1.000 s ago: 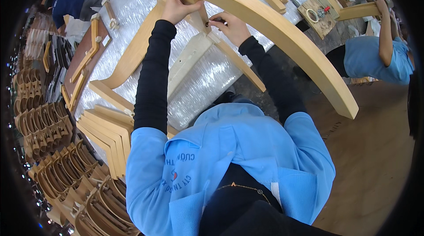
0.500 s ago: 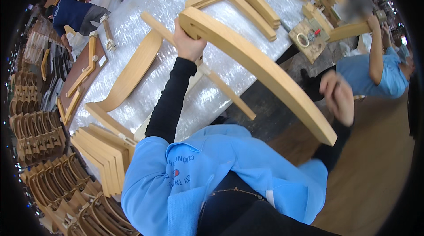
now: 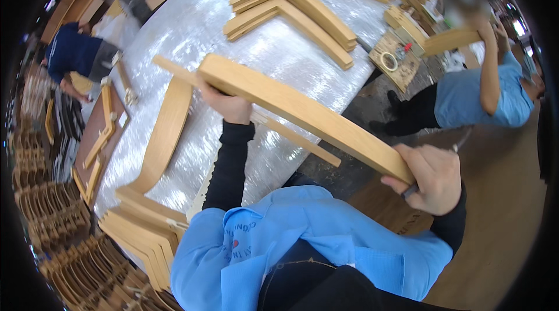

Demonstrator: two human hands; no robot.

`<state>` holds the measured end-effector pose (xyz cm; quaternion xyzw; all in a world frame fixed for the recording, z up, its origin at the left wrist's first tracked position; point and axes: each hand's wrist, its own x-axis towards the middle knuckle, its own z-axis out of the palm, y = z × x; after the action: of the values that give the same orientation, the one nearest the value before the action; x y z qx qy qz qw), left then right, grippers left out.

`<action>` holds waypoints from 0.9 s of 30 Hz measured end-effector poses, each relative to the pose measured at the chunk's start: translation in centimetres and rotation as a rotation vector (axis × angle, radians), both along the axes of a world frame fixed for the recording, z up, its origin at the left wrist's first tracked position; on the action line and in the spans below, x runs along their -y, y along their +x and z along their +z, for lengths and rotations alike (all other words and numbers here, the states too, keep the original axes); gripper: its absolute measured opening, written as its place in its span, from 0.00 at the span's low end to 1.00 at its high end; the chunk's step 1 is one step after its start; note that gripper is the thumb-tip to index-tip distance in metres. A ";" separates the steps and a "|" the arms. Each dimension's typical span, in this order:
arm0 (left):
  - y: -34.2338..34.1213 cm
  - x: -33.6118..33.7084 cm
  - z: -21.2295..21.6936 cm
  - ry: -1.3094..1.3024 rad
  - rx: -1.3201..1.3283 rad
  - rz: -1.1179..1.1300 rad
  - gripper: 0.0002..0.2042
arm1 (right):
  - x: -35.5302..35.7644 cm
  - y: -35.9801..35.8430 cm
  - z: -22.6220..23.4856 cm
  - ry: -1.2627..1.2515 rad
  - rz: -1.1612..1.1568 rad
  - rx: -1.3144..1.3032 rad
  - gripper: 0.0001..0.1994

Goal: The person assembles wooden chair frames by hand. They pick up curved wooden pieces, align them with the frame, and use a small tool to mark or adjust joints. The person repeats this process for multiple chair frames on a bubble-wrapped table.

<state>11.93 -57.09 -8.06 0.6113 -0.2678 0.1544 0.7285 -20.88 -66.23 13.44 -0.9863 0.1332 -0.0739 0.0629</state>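
Lengthwise, the wooden beam (image 3: 303,114) runs far left to near right.

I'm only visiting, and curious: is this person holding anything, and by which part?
Yes, a long wooden beam, by both ends: the left hand grips it near its left end, the right hand around its right end.

Beam (image 3: 303,113) over tabletop (image 3: 204,2), ends toward 10 and 4 o'clock; around it, frame pieces (image 3: 321,14) at 12, ring (image 3: 381,60) on board (image 3: 403,78) at 2, worker (image 3: 474,98) at 3, stacked planks (image 3: 140,247) at 8, panel (image 3: 166,136) at 9.
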 end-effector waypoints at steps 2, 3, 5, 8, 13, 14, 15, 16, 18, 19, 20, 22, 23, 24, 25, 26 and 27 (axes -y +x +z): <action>2.1 0.6 -1.5 -0.015 0.011 0.014 0.29 | 1.1 1.3 -0.7 0.047 0.038 0.048 0.24; 3.7 0.9 -3.9 -0.019 0.031 0.024 0.30 | 1.6 2.0 -1.1 0.071 0.066 0.066 0.23; 4.7 0.4 -5.6 0.013 0.102 0.024 0.33 | 2.3 1.9 -1.1 0.148 0.139 0.056 0.21; 3.4 -1.2 -5.4 0.065 0.185 -0.138 0.34 | 1.6 0.0 -1.0 0.228 0.118 0.013 0.18; 2.0 -2.1 -10.9 0.242 -0.236 -0.339 0.33 | 0.3 -2.4 -1.7 0.271 0.017 0.045 0.18; 1.2 -1.7 -11.5 0.241 -0.210 -0.284 0.33 | -0.3 -3.0 -2.0 0.312 -0.075 0.019 0.18; -0.3 -1.2 -11.0 0.243 -0.184 -0.233 0.33 | -0.8 -4.0 -2.4 0.280 -0.154 0.011 0.18; -1.9 -0.7 -9.1 0.222 -0.129 -0.179 0.33 | -1.1 -4.8 -2.6 0.249 -0.223 0.000 0.17; -4.0 -1.3 -9.8 0.216 0.169 -0.067 0.34 | -1.7 -7.8 -3.8 0.225 -0.398 0.032 0.19; -4.5 -1.5 -10.0 0.210 0.324 0.001 0.34 | -1.9 -9.5 -4.5 0.236 -0.491 0.077 0.21; -5.9 -0.7 -9.2 0.129 0.349 -0.072 0.33 | -2.7 -11.1 -4.7 0.193 -0.566 0.112 0.21; -7.9 0.6 -6.4 -0.016 0.380 -0.211 0.32 | -4.2 -13.4 -4.9 0.176 -0.702 0.188 0.20; -7.5 0.6 -5.0 0.146 0.324 -0.300 0.30 | -4.8 -14.3 -5.2 0.201 -0.755 0.249 0.19; -6.9 1.0 -3.0 0.309 0.260 -0.385 0.28 | -5.2 -14.8 -5.4 0.228 -0.807 0.307 0.18; -6.5 2.4 0.6 0.340 0.259 -0.436 0.25 | -5.0 -14.8 -6.2 0.224 -0.811 0.386 0.18; -5.0 4.0 1.7 0.360 0.395 -0.434 0.26 | -4.8 -14.6 -7.0 0.214 -0.822 0.457 0.17; -3.7 4.6 4.0 0.397 0.507 -0.433 0.28 | -4.3 -14.1 -7.8 0.216 -0.816 0.523 0.17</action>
<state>8.27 -61.74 -4.04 0.6122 -0.5869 0.0884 0.5224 -34.94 -61.91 5.62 -0.7899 0.4953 -0.3231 0.1621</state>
